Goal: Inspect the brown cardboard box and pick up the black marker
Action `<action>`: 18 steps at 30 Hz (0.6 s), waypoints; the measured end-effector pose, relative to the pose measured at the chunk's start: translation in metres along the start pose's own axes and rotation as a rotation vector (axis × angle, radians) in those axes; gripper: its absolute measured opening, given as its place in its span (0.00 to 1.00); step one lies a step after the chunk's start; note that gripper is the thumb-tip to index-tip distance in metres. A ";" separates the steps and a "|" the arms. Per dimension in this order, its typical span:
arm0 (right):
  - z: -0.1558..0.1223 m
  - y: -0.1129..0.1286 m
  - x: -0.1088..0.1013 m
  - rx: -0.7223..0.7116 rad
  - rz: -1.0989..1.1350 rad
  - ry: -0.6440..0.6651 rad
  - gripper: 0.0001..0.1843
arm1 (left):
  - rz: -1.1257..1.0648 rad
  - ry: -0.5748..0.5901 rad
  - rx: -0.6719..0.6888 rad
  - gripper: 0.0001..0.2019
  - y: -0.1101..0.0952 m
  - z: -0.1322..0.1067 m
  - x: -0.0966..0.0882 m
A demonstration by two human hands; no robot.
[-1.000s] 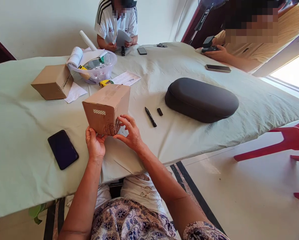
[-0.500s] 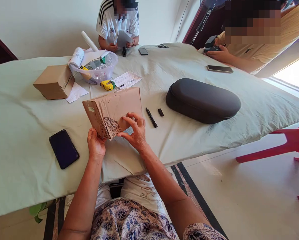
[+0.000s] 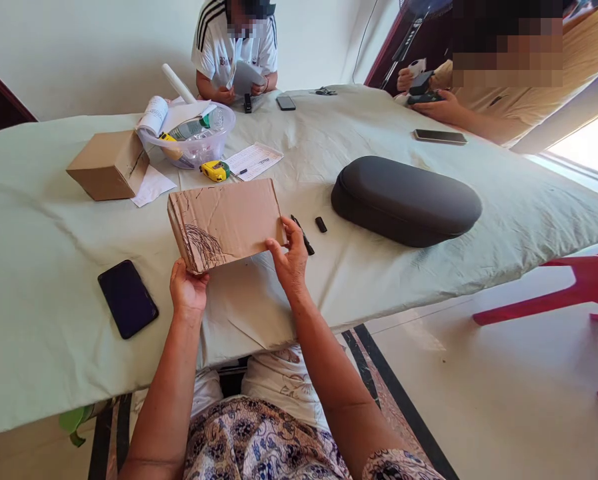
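Note:
Both my hands hold a brown cardboard box (image 3: 226, 223) with black scribbles, just above the table's near edge. My left hand (image 3: 187, 291) supports its lower left corner from below. My right hand (image 3: 291, 260) grips its right end, thumb against the side. The box's broad face is turned up toward me. A black marker (image 3: 303, 235) and its cap (image 3: 321, 225) lie right beside my right hand.
A black phone (image 3: 127, 299) lies left of my hands. A dark oval case (image 3: 406, 200) sits to the right. A second cardboard box (image 3: 107, 165), a clear bowl of items (image 3: 193, 137), a yellow tape measure (image 3: 215, 171) and papers are farther back. Two other people sit at the far side.
The box has been rotated from standing on end to lying with its broad face up. My right hand slid from the front corner to the box's right end.

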State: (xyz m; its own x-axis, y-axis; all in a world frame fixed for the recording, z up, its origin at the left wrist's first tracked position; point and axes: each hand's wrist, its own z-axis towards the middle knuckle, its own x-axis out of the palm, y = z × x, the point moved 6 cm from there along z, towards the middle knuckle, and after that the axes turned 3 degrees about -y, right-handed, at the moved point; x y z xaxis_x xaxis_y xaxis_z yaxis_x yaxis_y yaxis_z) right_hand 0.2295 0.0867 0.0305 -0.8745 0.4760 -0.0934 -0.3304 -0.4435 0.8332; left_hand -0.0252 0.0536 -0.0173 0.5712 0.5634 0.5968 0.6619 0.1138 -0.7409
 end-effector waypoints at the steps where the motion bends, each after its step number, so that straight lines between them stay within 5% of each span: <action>1: 0.000 -0.003 0.000 0.045 0.041 0.000 0.30 | -0.004 -0.059 -0.028 0.12 0.000 -0.001 -0.001; 5: 0.001 -0.001 -0.006 0.102 0.153 -0.014 0.24 | 0.026 -0.163 -0.095 0.10 -0.002 -0.008 0.002; 13: 0.001 0.017 -0.009 -0.068 0.170 0.019 0.24 | 0.123 -0.106 -0.034 0.21 0.000 -0.005 0.002; 18: 0.001 0.016 -0.005 -0.039 0.169 0.037 0.22 | 0.049 -0.045 0.121 0.32 -0.010 -0.009 0.008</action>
State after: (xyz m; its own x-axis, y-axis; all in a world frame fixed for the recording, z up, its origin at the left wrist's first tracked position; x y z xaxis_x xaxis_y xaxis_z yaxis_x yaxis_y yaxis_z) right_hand 0.2292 0.0776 0.0445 -0.9308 0.3647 0.0257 -0.1906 -0.5440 0.8171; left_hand -0.0229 0.0491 -0.0021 0.5769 0.6069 0.5468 0.5691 0.1816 -0.8020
